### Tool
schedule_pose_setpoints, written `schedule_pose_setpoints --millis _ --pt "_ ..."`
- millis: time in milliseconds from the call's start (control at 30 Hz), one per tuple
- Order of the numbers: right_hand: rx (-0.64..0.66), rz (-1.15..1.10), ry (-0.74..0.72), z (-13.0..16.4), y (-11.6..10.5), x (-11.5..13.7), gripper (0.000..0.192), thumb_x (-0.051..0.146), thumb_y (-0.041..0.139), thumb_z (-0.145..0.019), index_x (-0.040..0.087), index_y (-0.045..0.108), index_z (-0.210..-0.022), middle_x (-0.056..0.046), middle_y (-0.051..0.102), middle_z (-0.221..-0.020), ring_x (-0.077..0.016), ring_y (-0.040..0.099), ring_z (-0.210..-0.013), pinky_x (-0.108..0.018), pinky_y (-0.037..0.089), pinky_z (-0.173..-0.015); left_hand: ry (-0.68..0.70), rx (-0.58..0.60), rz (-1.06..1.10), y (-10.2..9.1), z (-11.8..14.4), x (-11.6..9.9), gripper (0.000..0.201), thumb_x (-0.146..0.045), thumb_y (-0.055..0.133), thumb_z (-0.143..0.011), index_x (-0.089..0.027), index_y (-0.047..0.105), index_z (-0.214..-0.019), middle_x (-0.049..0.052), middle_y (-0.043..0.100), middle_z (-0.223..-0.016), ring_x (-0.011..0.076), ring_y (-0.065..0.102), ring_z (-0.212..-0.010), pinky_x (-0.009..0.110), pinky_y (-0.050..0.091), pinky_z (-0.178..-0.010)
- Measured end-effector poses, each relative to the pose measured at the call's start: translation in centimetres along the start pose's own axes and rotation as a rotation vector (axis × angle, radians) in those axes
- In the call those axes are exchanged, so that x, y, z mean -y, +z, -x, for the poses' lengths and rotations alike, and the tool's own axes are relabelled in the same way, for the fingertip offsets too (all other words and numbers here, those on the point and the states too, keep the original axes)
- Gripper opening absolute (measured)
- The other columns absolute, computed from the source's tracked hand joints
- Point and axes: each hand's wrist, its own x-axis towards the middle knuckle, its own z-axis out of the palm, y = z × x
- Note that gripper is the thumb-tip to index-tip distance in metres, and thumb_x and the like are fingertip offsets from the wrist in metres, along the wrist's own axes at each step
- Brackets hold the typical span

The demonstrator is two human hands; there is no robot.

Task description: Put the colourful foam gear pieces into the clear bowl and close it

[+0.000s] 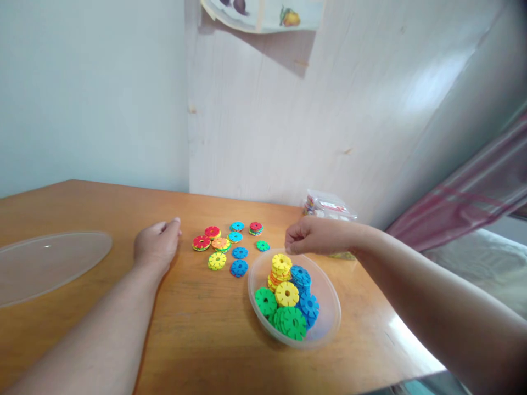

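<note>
My left hand (158, 241) rests on the table left of the loose notched plastic discs, loosely closed with the thumb along the top; nothing shows in it. Over the far rim of a clear plastic bowl (327, 329) hangs my right hand (303, 235), its fingers curled down; whatever they may hold is hidden. Inside the bowl are yellow discs (287, 294), green discs (293, 323) and blue discs (308, 307), many of them stacked. Between my hands lie red discs (201, 242), a yellow disc (217, 261), blue discs (239, 267) and a green disc (262, 246).
A clear round lid (53, 263) lies at the left of the wooden table (197, 340). Behind my right hand stands a clear plastic box (329, 204) by the wall. A pink curtain (457, 181) hangs at the right, and a fruit poster (267, 13) is on the wall.
</note>
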Motion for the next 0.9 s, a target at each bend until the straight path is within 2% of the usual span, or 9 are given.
schedule_pose_setpoints --millis 67,167,267,400,567,700,900 --pt "0.015 0.027 -0.032 -1.2 -0.3 1.3 0.011 0.027 0.058 -0.08 0.017 0.062 -0.075 0.003 0.053 -0.067 -0.0107 0.047 -0.063 -0.023 0.036 -0.055 -0.001 0.001 -0.005 0.0 0.0 0.1 0.042 -0.059 0.051 -0.079 -0.021 0.064 -0.065 0.001 0.058 -0.053 0.0182 0.053 -0.051 0.029 0.031 -0.047" --pt "0.106 0.083 -0.068 -1.7 -0.4 3.0 0.016 0.028 0.057 -0.08 0.018 0.056 -0.067 0.004 0.044 -0.06 -0.0097 0.041 -0.057 -0.024 0.032 -0.052 -0.022 0.003 0.01 0.2 0.0 0.2 0.043 -0.06 0.05 -0.079 -0.021 0.064 -0.067 0.0 0.058 -0.053 0.0182 0.053 -0.05 0.03 0.032 -0.046" --pt "0.197 0.119 -0.095 -0.5 -0.2 3.5 0.022 0.029 0.055 -0.081 0.018 0.052 -0.062 0.005 0.041 -0.059 -0.0089 0.038 -0.054 -0.025 0.03 -0.051 -0.033 0.0 0.016 0.3 -0.2 0.5 0.043 -0.06 0.05 -0.079 -0.021 0.065 -0.068 0.001 0.06 -0.054 0.0184 0.054 -0.05 0.029 0.032 -0.046" --pt "0.276 0.171 -0.094 2.1 0.7 2.6 0.025 0.027 0.052 -0.082 0.018 0.05 -0.059 0.004 0.041 -0.059 -0.0089 0.038 -0.054 -0.026 0.029 -0.051 0.001 -0.004 0.026 0.6 -0.7 1.1 0.044 -0.06 0.051 -0.078 -0.021 0.066 -0.067 0.002 0.063 -0.059 0.0184 0.056 -0.054 0.029 0.035 -0.048" --pt "0.236 0.303 -0.065 4.3 2.5 1.6 0.028 0.028 0.052 -0.083 0.018 0.054 -0.057 0.004 0.044 -0.053 -0.01 0.035 -0.051 -0.029 0.026 -0.052 -0.005 -0.01 0.074 0.5 -0.4 0.7 0.04 -0.056 0.054 -0.078 -0.019 0.067 -0.067 0.002 0.062 -0.059 0.0176 0.056 -0.055 0.029 0.037 -0.051" --pt "0.205 0.385 -0.047 5.0 3.6 2.0 0.027 0.028 0.052 -0.082 0.019 0.062 -0.058 0.002 0.052 -0.054 -0.0111 0.034 -0.049 -0.031 0.025 -0.053 -0.014 -0.01 0.105 0.4 -0.1 0.3 0.04 -0.054 0.056 -0.078 -0.017 0.067 -0.07 0.002 0.062 -0.058 0.0172 0.055 -0.054 0.029 0.037 -0.051" --pt "0.195 0.381 -0.082 5.4 3.8 2.3 0.027 0.028 0.052 -0.084 0.02 0.064 -0.061 0.0 0.056 -0.056 -0.0117 0.037 -0.05 -0.031 0.026 -0.055 -0.004 -0.02 0.103 0.4 0.0 0.2 0.041 -0.054 0.056 -0.079 -0.015 0.066 -0.069 0.001 0.06 -0.057 0.0169 0.053 -0.054 0.03 0.037 -0.052"
